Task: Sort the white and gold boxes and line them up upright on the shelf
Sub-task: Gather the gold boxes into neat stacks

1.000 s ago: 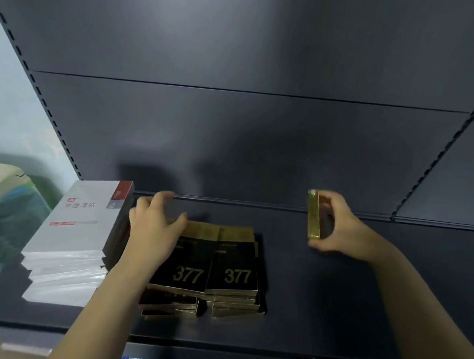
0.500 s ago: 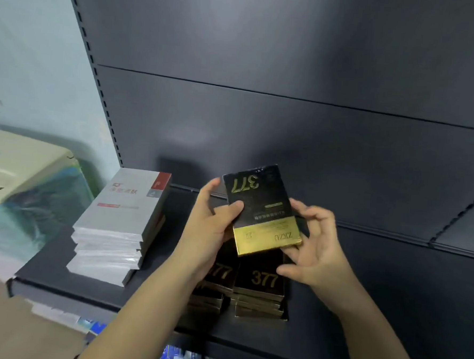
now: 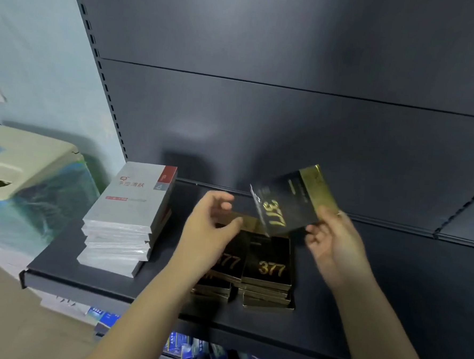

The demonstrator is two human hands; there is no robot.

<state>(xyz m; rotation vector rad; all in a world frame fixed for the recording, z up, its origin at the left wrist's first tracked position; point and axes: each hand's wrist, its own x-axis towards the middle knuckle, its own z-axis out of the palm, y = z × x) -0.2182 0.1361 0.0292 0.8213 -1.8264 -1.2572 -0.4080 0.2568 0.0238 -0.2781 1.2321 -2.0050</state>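
My right hand [image 3: 334, 240] holds a black and gold box [image 3: 290, 202] marked 377, tilted in the air above the shelf [image 3: 91, 281]. My left hand [image 3: 210, 227] hovers open over two flat stacks of the same gold boxes [image 3: 269, 270], fingers apart and holding nothing. The left hand hides part of the left stack. A flat stack of white boxes [image 3: 128, 217] with a red corner lies to the left on the shelf.
The dark back panel [image 3: 289, 127] rises behind the shelf. A cream and green wrapped object [image 3: 27, 183] stands beside the shelf at the left. Blue packs [image 3: 186, 348] lie on a lower level. Bare shelf surface extends to the right of the gold stacks.
A second ago my right hand stood a gold box upright at the right. My left hand then lifted another box from the stack, released it, and my right hand now holds it alone.
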